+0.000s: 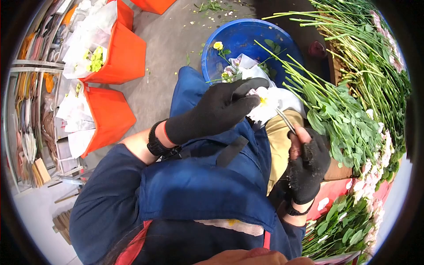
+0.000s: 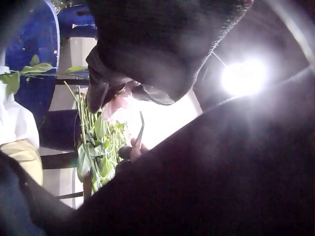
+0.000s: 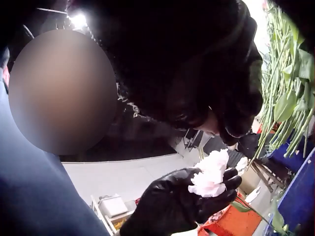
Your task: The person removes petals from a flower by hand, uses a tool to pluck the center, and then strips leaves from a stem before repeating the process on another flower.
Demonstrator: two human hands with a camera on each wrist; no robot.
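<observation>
One blue tub (image 1: 240, 33), landmark. One pale flower (image 1: 263, 100), yellow-centred, at the tub's near side, gripped by the gloved left hand (image 1: 216, 108), fingers curled about it. One pair of bent-tipped tweezers (image 1: 287, 121) pinched in the right hand (image 1: 309, 165), also gloved, near side of tub, toward its right; tip just beside the flower, apart from it in the left wrist view. Inside the tub: one yellow bloom (image 1: 217, 45), white wrapping, loose leaves. Right of tub: heaped green stems (image 1: 335, 110), too many to count, pale pink blooms at their far ends. Left of tub: two orange bins (image 1: 128, 55) well in view, white-lined; parts of others beyond. Grey floor (image 1: 168, 39) around tub, littered with clippings; packed shelving (image 1: 37, 66) past the bins.
</observation>
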